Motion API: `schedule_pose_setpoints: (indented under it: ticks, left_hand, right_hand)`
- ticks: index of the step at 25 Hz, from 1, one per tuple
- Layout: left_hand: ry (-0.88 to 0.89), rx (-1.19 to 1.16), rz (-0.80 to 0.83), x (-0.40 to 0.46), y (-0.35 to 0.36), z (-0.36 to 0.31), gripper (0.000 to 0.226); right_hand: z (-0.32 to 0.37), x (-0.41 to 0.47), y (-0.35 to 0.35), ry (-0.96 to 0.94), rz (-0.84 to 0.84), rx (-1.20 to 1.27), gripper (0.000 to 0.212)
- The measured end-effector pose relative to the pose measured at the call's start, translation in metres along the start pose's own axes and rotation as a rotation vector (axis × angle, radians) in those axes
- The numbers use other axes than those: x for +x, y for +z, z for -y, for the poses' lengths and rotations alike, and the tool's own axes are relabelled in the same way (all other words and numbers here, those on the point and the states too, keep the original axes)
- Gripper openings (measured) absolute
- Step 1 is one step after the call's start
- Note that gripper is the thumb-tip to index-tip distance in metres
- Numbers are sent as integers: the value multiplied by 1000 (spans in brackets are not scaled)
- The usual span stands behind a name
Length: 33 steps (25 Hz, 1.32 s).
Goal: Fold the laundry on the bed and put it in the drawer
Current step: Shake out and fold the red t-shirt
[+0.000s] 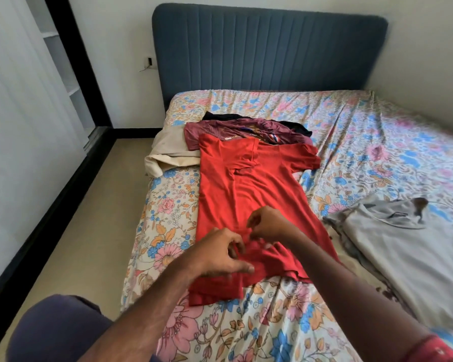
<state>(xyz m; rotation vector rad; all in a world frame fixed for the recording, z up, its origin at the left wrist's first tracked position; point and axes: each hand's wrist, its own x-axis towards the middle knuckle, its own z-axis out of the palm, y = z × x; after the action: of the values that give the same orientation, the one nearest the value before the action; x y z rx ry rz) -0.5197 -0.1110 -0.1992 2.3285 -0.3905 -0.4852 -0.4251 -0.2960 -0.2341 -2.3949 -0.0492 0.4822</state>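
fingers: both sets curled, pinching the bunched hem of the red shirt (249, 189)
left hand (220, 253): gripping hem at 7 o'clock
right hand (268, 223): just beside it, pinching hem
red shirt: flat mid-bed (377, 131), one side folded in
maroon shirt (220, 128): 12 o'clock, under red collar
grey shirt (403, 244): 3 o'clock, well apart

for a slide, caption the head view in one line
Both hands, left hand and right hand, pinch the hem of a red shirt spread on the floral bed.
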Motion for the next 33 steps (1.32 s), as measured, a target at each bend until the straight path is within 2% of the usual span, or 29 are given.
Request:
schedule_pose_setpoints:
  ticks: [2,4,8,12,13,15,16,18,20,22,24,26,29,33]
  left_hand:
    - [47,-42,-105,29,6,-11,25]
    - [54,-102,-178,68,15,-23,20]
    - [-8,-81,-319,144,48,-46,30]
    - [-121,-9,-303,189,94,-67,47]
    - [-171,-3,-287,196,102,-71,55]
    - [-270,33,-239,206,111,-73,74]
    - [-308,47,-222,210,113,-72,81]
    - [-359,64,-193,216,114,-71,87]
    - [-384,55,-168,221,111,-71,75]
    - [-407,-1,-143,224,108,-70,44]
    - [-402,-94,-110,223,105,-68,26]
    - [-345,-335,-21,220,102,-62,28]
    - [-263,-632,26,212,94,-53,33]
    - [-246,-659,-107,205,93,-50,36]
  right_hand:
    - [-16,6,-39,18,-90,-2,19]
    - [-37,21,-83,76,-176,41,19]
    - [-81,63,-148,198,-289,213,21]
    - [-113,114,-182,251,-344,419,20]
    - [-118,126,-186,256,-357,450,24]
    - [-130,148,-185,247,-386,478,56]
    - [-135,157,-184,198,-398,490,66]
    - [-137,174,-183,89,-409,512,69]
    - [-137,194,-187,27,-471,415,65]
    - [-139,216,-192,52,-515,266,46]
    - [-140,228,-193,128,-497,335,27]
    - [-138,232,-191,184,-569,447,13]
    - [-125,230,-194,174,-769,528,16]
    - [-97,229,-196,148,-847,591,41]
